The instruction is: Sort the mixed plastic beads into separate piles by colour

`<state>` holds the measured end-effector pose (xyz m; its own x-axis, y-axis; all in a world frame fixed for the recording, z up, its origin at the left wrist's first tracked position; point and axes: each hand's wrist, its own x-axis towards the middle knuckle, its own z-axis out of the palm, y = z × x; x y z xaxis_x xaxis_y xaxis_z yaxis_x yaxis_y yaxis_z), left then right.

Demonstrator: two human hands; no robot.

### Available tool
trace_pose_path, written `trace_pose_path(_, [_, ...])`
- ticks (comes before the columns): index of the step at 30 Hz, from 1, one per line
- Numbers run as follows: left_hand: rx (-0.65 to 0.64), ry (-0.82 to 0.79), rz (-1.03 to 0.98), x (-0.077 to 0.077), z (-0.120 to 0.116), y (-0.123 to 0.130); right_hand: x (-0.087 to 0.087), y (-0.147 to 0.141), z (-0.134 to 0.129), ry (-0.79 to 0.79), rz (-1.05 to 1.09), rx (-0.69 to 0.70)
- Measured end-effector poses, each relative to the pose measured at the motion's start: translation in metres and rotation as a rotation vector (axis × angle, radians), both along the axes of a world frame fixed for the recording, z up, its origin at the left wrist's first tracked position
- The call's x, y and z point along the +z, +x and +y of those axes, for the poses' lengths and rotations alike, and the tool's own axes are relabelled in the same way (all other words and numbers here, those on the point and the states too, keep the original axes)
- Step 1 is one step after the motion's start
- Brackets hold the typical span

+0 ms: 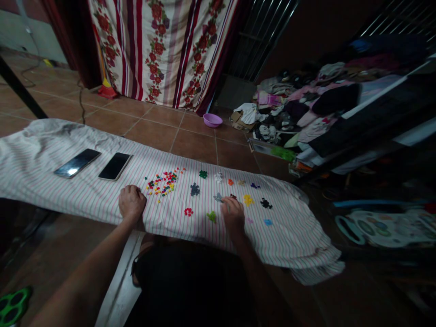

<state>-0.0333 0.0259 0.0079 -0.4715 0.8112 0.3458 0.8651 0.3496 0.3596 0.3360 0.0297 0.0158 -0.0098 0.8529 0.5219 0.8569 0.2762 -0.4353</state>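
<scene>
Toward the near edge of a cloth-draped table [163, 222] lie a red pile [188, 212] and a lime-green pile [211, 216] of small pieces. A person's right hand [233, 212] bends over a gray pile [217, 197], grip unclear; the left hand [132, 201] rests loosely closed beside a multicolored heap [166, 177]. Beyond sits a purple basin [213, 120].

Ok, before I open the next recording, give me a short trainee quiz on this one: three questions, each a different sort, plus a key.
1. Which of the person's hands is nearer the mixed-colour pieces?
2. True or false: the right hand is beside the purple basin.
3. Fill in: two dark-screened ____ lie on the striped cloth.

Key:
1. The left hand.
2. False; it is at the light grey pile.
3. Phones.
</scene>
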Motion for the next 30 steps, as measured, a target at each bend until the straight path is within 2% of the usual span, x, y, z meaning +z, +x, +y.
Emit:
trace_pose_path(4, [-0.005, -0.012, 0.014, 0.001, 0.001, 0.0, 0.014, -0.058, 0.038, -0.107, 0.066, 0.183])
trace_pose_path(7, [-0.003, -0.008, 0.023, 0.003, 0.001, 0.001, 0.015, -0.103, 0.067, -0.196, 0.07, 0.314])
trace_pose_path(13, [-0.002, -0.007, 0.023, 0.003, 0.001, 0.001, 0.008, -0.165, 0.117, -0.312, -0.036, 0.357])
trace_pose_path(17, [-0.007, -0.005, 0.017, 0.004, 0.002, 0.001, 0.005, -0.183, 0.135, -0.407, -0.084, 0.301])
trace_pose_path(22, [-0.008, -0.022, 0.011, 0.008, 0.001, 0.002, 0.005, -0.189, 0.143, -0.515, -0.093, 0.19])
trace_pose_path(30, [-0.005, 0.01, 0.029, 0.002, 0.002, 0.001, 0.009, -0.192, 0.143, -0.498, -0.144, 0.229])
